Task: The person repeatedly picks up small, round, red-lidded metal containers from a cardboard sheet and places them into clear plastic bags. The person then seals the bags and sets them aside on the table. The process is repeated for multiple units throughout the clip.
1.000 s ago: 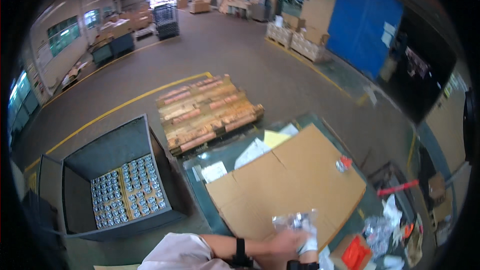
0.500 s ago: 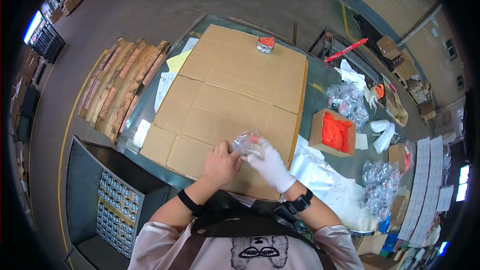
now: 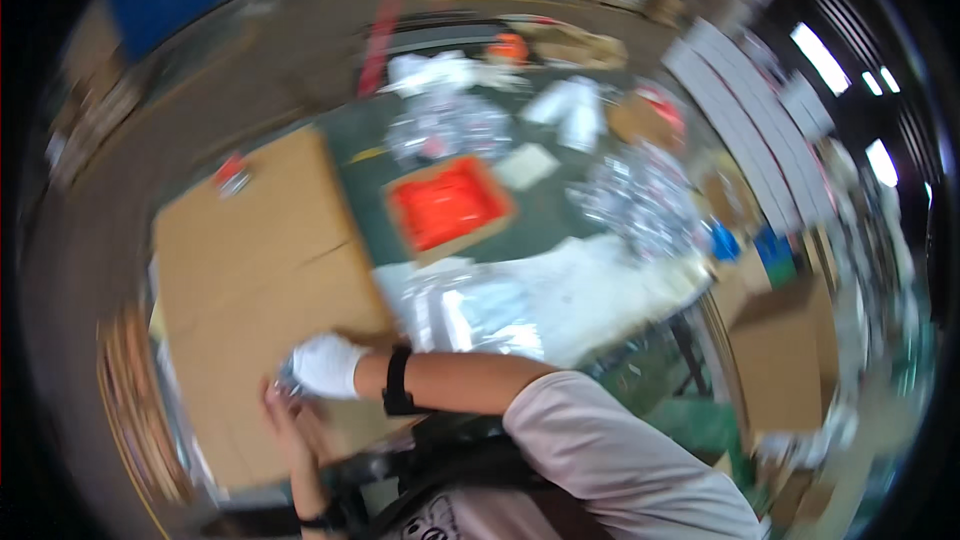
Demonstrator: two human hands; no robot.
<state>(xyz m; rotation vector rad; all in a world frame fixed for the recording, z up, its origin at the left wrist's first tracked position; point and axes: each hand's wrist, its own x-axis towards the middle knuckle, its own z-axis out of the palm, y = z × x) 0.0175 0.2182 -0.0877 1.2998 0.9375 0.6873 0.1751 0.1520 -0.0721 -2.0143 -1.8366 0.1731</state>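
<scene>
My right hand (image 3: pixel 326 366), in a white glove, is closed on a small piece in crinkled clear plastic (image 3: pixel 287 378), much blurred. Just below it, my bare left hand (image 3: pixel 297 427) reaches up to that piece, its fingers too smeared to tell how they are set. Both hands are over the near part of a flat cardboard sheet (image 3: pixel 255 270) on the green-topped table. A small silver and red item (image 3: pixel 232 177) stands near the sheet's far edge.
Right of the sheet are a carton of red pieces (image 3: pixel 447 206), flat clear bags (image 3: pixel 475 310) and heaps of plastic-wrapped items (image 3: pixel 640 202). White gloves (image 3: pixel 568 112) lie farther back. Wooden pallets (image 3: pixel 140 410) stand at left, an open cardboard box (image 3: pixel 785 355) at right.
The view has swung to the right, so the sheet and my hands now appear farther left. The clear plastic stays between my hands, and the picture is blurred.
</scene>
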